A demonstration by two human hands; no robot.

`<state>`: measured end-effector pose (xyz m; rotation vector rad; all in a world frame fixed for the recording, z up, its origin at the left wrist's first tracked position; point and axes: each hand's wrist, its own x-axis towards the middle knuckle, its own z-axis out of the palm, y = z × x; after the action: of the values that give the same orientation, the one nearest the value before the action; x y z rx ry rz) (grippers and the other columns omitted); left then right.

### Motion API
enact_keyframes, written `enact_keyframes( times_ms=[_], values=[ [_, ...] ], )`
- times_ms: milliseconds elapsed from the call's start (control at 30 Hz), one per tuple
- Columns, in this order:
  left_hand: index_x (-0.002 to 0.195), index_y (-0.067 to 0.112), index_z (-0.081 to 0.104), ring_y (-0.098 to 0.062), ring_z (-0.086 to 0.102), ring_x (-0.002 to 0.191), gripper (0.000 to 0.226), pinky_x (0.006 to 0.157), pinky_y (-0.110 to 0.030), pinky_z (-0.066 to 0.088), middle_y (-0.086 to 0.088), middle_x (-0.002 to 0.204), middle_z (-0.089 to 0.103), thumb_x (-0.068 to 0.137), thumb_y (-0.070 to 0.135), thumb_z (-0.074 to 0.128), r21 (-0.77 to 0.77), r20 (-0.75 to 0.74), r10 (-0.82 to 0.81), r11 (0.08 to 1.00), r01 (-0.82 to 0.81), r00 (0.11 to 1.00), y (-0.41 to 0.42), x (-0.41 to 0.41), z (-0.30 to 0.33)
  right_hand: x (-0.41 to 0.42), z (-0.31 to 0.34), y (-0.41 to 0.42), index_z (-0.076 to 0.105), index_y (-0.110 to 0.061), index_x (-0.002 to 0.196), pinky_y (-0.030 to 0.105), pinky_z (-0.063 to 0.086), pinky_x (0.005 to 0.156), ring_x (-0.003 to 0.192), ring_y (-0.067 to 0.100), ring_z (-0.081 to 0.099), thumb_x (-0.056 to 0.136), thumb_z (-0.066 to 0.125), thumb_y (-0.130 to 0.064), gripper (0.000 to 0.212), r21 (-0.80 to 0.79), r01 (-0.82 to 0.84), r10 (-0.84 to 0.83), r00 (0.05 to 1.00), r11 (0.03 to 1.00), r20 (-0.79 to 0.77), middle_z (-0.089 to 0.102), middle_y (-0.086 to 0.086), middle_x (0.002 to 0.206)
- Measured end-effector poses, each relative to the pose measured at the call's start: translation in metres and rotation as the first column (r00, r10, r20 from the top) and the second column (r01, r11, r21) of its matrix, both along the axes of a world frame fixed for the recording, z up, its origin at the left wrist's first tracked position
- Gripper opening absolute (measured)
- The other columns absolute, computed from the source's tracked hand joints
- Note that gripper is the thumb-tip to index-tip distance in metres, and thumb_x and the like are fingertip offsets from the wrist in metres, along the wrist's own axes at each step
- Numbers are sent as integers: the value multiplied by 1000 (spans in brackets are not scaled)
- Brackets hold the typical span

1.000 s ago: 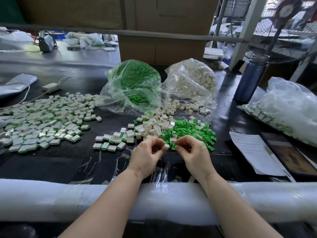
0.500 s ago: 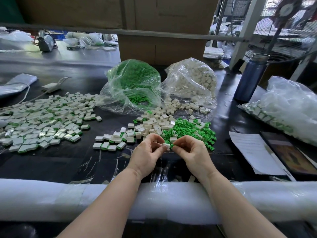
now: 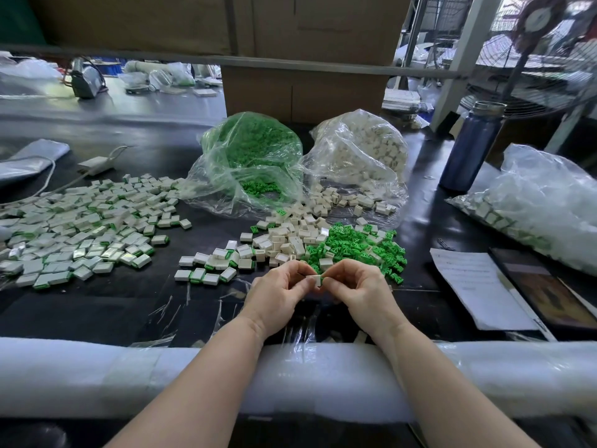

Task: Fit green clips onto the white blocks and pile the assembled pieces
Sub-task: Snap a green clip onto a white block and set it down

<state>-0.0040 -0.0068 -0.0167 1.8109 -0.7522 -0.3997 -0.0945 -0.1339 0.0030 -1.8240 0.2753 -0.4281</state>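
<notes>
Black bench, parts heaped. Left hand (image 3: 277, 294) and right hand (image 3: 357, 291) pinch one white block (image 3: 314, 281); clip seating underway, likely piling next.

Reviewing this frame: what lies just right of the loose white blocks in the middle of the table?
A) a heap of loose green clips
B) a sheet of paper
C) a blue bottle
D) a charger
A: the heap of loose green clips directly adjoins the loose white blocks on their right.
</notes>
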Motion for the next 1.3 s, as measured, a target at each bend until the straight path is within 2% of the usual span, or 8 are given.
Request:
enact_keyframes(
  times_ms=[133,233,467,600,800,900,1167,1300],
  values=[
    [84,42,65,-18,66,90,5,96,-49,43,7,81,72,81,41,61,26,21,-2,1000,1,1000,1,2,-1,0,-1,0,61,-12,88,22,53,66,66,13,63,85,62,2,14,-14,1,-1,1000,1000,-23,66,6,72],
    [80,46,67,-16,64,99,14,99,-44,43,9,93,72,85,34,63,63,53,20,998,-24,998,1,3,-1,-2,0,1,58,-11,97,13,46,61,59,0,58,85,60,1,17,-37,-22,20,999,999,-37,63,-1,69],
    [84,36,71,-19,64,99,11,100,-41,43,4,88,73,84,26,66,86,27,13,996,-16,1000,2,2,-2,-3,2,1,53,-8,91,11,40,55,52,4,47,81,62,8,20,-36,-76,75,996,996,-41,55,4,62],
    [81,38,70,-16,64,97,15,100,-40,42,5,84,73,84,25,67,104,48,8,995,-13,999,2,1,-2,-2,0,0,53,-10,84,10,39,53,48,-3,48,78,66,7,22,-54,-89,86,995,995,-55,57,-5,56],
    [76,40,68,-22,63,98,23,99,-43,42,3,83,71,84,18,67,90,57,-18,996,12,998,2,0,1,-1,-3,-3,51,-15,74,21,45,60,55,7,51,76,67,8,29,-73,-86,82,995,994,-62,58,-1,59],
    [76,40,68,-22,62,99,22,99,-42,42,4,83,70,83,18,68,99,72,-8,995,1,997,2,-1,1,0,-3,-3,51,-15,72,20,45,60,55,5,51,75,67,10,30,-71,-93,89,994,993,-58,57,-2,59],
    [85,17,74,-15,58,84,10,97,-42,41,14,69,58,83,11,66,88,124,-47,995,36,991,1,-6,7,0,-4,-5,52,-13,71,18,47,61,58,7,53,73,67,13,30,-62,-104,100,993,993,-58,57,-2,62],
    [87,13,74,-9,55,78,10,93,-35,43,15,69,55,84,9,66,99,150,-64,994,49,987,1,-8,9,0,-4,-5,51,-13,71,17,47,60,58,8,54,73,66,14,31,-54,-109,106,993,993,-56,57,-1,63]
  ],
)
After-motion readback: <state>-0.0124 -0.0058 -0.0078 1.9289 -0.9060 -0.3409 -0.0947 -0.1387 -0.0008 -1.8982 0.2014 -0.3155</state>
